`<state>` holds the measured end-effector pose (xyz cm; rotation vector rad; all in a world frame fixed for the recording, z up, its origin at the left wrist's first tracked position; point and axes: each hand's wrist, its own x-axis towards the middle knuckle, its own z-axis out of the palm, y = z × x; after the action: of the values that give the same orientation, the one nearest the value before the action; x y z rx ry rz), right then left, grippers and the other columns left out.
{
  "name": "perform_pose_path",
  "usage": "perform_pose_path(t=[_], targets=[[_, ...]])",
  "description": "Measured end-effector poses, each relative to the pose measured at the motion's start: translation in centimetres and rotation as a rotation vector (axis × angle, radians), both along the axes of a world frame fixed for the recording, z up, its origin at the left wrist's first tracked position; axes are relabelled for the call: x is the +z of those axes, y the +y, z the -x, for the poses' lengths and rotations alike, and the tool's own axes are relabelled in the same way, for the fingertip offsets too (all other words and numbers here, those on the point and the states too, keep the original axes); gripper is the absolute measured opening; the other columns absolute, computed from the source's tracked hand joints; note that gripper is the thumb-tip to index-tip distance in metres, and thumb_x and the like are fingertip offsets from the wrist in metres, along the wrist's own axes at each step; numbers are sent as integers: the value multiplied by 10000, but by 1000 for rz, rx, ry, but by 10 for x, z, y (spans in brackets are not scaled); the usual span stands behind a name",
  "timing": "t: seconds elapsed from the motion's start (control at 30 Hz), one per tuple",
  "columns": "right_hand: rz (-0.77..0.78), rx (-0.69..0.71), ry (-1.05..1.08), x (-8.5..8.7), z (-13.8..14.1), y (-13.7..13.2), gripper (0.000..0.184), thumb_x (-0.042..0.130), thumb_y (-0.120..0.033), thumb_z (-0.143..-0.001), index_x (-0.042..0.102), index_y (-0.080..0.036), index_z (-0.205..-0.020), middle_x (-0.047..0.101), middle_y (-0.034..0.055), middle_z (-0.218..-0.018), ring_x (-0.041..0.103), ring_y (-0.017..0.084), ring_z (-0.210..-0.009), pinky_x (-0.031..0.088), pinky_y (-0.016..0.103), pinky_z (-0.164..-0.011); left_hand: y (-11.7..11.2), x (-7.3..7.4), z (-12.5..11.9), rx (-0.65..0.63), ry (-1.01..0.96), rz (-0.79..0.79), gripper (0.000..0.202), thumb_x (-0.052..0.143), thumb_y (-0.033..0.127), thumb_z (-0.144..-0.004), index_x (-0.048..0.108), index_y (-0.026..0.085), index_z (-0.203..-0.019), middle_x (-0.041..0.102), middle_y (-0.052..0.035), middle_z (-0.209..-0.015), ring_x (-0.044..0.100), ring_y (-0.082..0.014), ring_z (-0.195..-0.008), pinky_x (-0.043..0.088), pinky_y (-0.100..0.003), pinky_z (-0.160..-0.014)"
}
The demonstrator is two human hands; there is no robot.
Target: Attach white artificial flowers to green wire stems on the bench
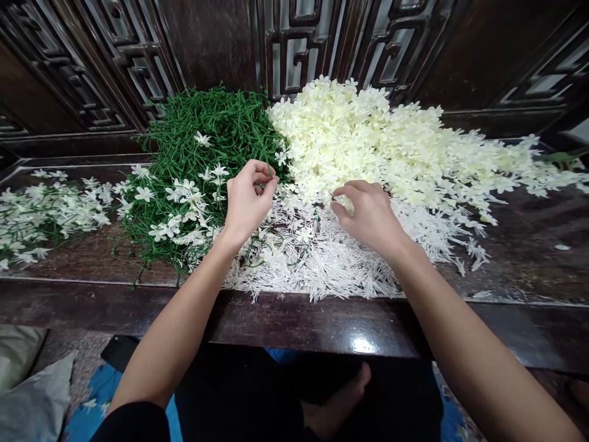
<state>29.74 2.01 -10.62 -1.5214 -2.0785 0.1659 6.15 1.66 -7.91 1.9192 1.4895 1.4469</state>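
My left hand (251, 195) is closed in a pinch at the right edge of a pile of green artificial stems (207, 116), with a bit of thin green stem showing at its fingertips. My right hand (365, 212) curls, thumb and forefinger nearly meeting around something small and dark that I cannot make out. It hovers over a heap of thin white sticks (340, 264), just in front of a large mound of cream-white artificial flower heads (350, 135). Several stems with white flowers on them (184, 202) lie left of my left hand, on the green pile.
More flowered stems (55, 215) lie at the far left of the dark wooden bench (529, 245). Carved wooden panels (299, 49) rise behind it. Below the front edge are a dark phone-like object (120, 351), pale bags (37, 393) and a blue sheet (92, 399).
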Motion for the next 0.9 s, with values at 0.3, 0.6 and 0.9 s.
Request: perform_pose_path(t=[0.3,0.6,0.9], targets=[[78,47,149,-4,5,-1,177,624,-145,-824,782,-193,-889,763,115,-845,721,283,-755,601,628,-780,0,-5,-7,-252,-326,274,343,629,106,-821,406,233,-1048,754,-63,-916,750,-177,-899,615,-345,-781],[4,65,316,6,6,0,218,573,-151,-848,765,-189,-944,785,94,-921,738,262,-830,631,539,-800,-10,-1,-16,-441,-461,473,151,702,98,-803,589,197,-815,722,-54,-877,687,-100,-672,640,-305,-723],[169,78,624,21,10,-5,165,716,-168,-813,740,-190,-975,766,84,-947,724,240,-888,635,464,-842,-9,-7,-19,-463,-443,530,76,713,254,-887,704,180,-872,736,-58,-785,666,-100,-608,612,-250,-611]])
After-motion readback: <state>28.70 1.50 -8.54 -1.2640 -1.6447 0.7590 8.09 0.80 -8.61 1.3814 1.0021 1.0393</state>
